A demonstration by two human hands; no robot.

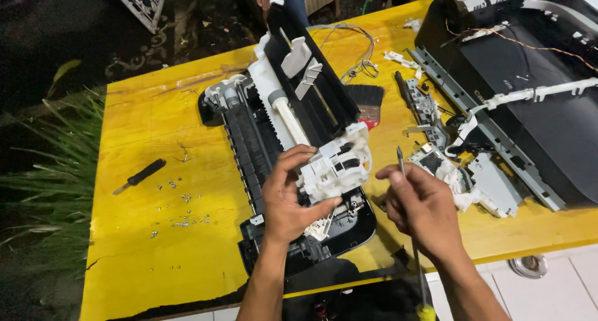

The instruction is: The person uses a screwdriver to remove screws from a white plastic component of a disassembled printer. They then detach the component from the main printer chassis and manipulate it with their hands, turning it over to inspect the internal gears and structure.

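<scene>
A taken-apart printer base, black with white inner parts, lies across the yellow table. My left hand grips a white plastic gear assembly at the printer's near end, thumb under it and fingers over it. My right hand is closed around a thin screwdriver; its metal shaft tip points up beside the assembly and its yellow handle end shows below my wrist.
A black-handled screwdriver and several loose screws lie on the left of the table. A black printer cover, circuit boards, wires and white parts crowd the right. Grass borders the left; someone stands beyond the table's far edge.
</scene>
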